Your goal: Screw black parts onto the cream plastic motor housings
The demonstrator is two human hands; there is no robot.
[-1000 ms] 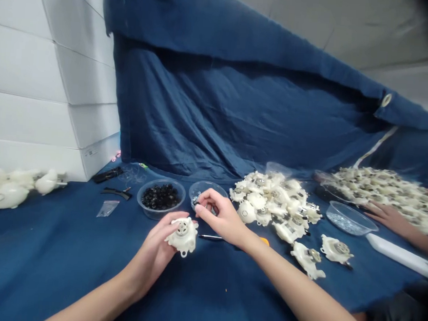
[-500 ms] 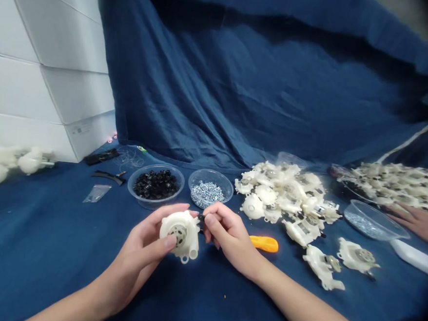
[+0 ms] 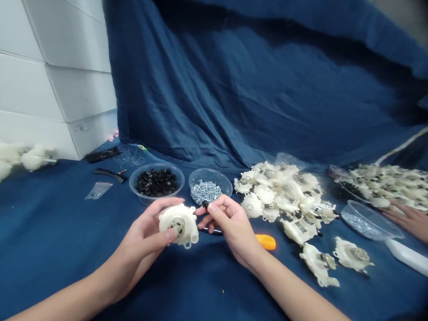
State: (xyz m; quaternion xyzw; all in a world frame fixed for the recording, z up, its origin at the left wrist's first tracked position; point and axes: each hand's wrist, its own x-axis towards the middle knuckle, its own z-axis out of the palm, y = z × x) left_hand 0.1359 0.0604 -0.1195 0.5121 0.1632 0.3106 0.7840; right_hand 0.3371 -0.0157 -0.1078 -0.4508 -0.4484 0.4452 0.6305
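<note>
My left hand (image 3: 145,246) is closed round a cream plastic pump-like housing (image 3: 186,220), its thumb lying on the round metal disc in the middle. A short outlet tube on the housing points down and right. Between thumb and fingertip, my right hand (image 3: 233,228) pinches a small black plastic piece (image 3: 205,204), held a little apart from the housing's right side. Behind and below the right hand lies a screwdriver with an orange handle (image 3: 266,241); its shaft is partly hidden by the fingers.
Behind my hands stand a tub of black pieces (image 3: 156,183) and a tub of screws (image 3: 212,185). A pile of cream housings (image 3: 285,190) lies to the right. Another person's hand (image 3: 411,221) rests near a further heap and a clear tub (image 3: 371,220). White boxes (image 3: 61,91) stand left.
My right hand has lifted slightly, drawing the black piece up and away from the housing's side. The housing has risen a little in my left hand. The view has shifted slightly.
</note>
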